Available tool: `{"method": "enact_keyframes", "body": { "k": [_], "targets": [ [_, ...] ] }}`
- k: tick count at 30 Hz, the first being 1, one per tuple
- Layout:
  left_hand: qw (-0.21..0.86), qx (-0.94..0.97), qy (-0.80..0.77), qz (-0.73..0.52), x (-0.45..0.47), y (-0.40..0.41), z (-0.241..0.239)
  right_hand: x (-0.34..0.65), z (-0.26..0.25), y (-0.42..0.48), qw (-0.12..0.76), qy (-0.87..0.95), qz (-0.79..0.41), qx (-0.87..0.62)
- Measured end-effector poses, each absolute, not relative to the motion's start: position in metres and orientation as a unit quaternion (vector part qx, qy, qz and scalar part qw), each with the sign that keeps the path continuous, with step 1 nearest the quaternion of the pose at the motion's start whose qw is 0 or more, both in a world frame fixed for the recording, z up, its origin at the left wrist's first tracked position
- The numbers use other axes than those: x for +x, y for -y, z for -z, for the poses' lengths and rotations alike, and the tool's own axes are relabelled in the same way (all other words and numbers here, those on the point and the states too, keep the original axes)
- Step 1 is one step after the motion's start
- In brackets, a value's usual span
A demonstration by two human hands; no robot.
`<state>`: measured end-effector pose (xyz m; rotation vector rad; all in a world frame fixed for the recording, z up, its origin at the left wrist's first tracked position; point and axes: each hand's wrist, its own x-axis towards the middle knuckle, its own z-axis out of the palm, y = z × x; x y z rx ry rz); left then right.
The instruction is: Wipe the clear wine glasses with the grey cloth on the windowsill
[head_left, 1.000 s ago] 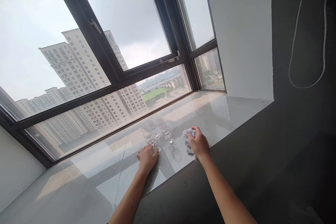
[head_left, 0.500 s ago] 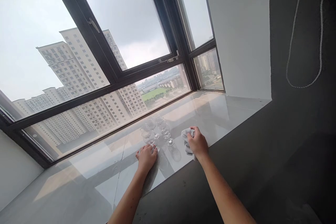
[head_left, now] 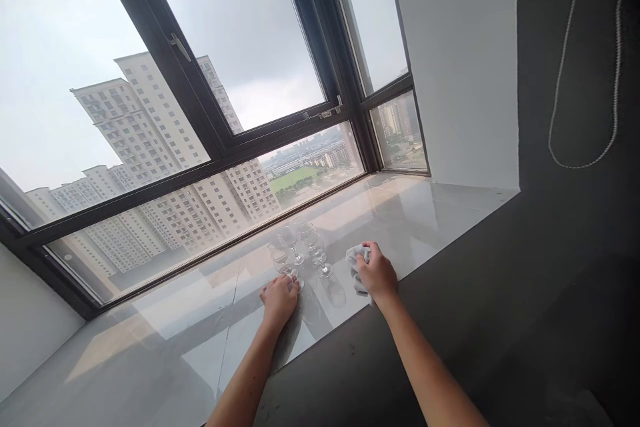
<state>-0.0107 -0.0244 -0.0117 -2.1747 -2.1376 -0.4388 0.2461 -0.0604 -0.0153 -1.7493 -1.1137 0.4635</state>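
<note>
Several clear stemmed wine glasses (head_left: 321, 250) stand upright in a cluster on the glossy windowsill (head_left: 165, 320). At the front left of the group, my left hand (head_left: 279, 299) closes around the lower part of the nearest wine glass (head_left: 280, 255); the fingers partly hide its stem and foot. To the right of the glasses, near the sill's front edge, my right hand (head_left: 379, 273) grips a crumpled light-grey cloth (head_left: 356, 260). The cloth bunches out on the left side of that hand, apart from the glasses.
Dark-framed windows (head_left: 220, 157) rise behind the sill, with tall buildings outside. A pale wall (head_left: 460, 80) bounds the sill at the right, and a beaded cord loop (head_left: 554, 107) hangs farther right. The sill's front edge (head_left: 440, 250) drops off just below my hands.
</note>
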Motion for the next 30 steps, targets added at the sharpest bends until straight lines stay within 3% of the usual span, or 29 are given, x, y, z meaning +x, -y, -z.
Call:
{"method": "enact_keyframes", "body": {
  "k": [19,30],
  "targets": [
    [0.033,-0.737,0.663,0.127,-0.011,0.035,0.005,0.248,0.013,0.063,0.484,0.456,-0.190,-0.723],
    [0.013,-0.728,0.670,0.147,-0.065,0.043,0.001,0.251,0.016,0.065,0.482,0.448,-0.174,-0.732]
  ]
}}
